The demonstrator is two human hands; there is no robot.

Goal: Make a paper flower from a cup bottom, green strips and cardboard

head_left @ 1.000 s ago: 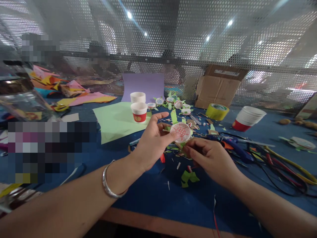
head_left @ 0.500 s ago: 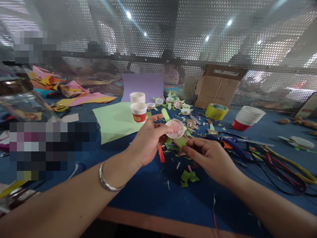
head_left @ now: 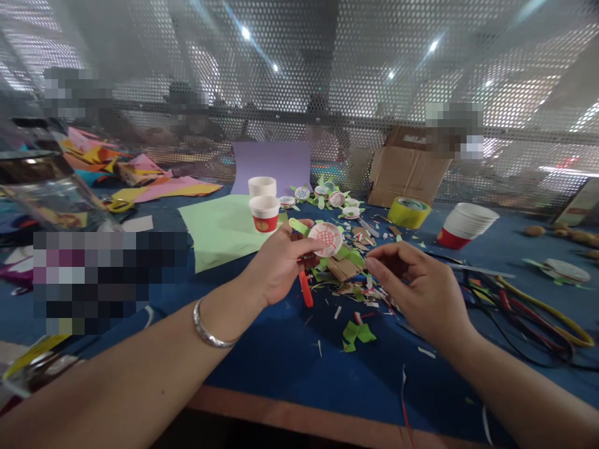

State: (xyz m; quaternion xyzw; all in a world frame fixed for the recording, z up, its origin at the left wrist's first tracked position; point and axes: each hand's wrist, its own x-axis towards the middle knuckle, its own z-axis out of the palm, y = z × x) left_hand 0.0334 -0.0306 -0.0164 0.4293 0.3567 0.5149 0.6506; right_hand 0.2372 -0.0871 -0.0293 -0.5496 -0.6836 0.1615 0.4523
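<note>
A round white disc point(head_left: 326, 240), marked with a red grid, lies at the centre of the frame, above the desk point(head_left: 276, 355). The left hand point(head_left: 283, 259) holds it, the grip pinching the disc's left edge between thumb and fingers; a green paper tab point(head_left: 298, 226) projects at the disc's upper left. The right hand point(head_left: 418, 287), right of centre, has thumb and forefinger tips drawn close together; whether this grip pinches the green paper beside them cannot be told. A silver bracelet point(head_left: 206, 330) encircles the left wrist.

Below and right of the disc lie paper scraps point(head_left: 372, 293) and a piece of brown cardboard point(head_left: 345, 268); a red strip point(head_left: 306, 287) lies beneath the left hand. Farther back, just above centre, sits a cluster of similar discs point(head_left: 337, 198) with green tabs. To its left, a red-and-white paper cup point(head_left: 264, 219) stands on a pale green sheet point(head_left: 215, 234); to its right are a yellow tape roll point(head_left: 408, 213) and a cardboard box point(head_left: 406, 171). Cables point(head_left: 538, 312) occupy the lower right. A perforated panel point(head_left: 299, 75) spans the top.
</note>
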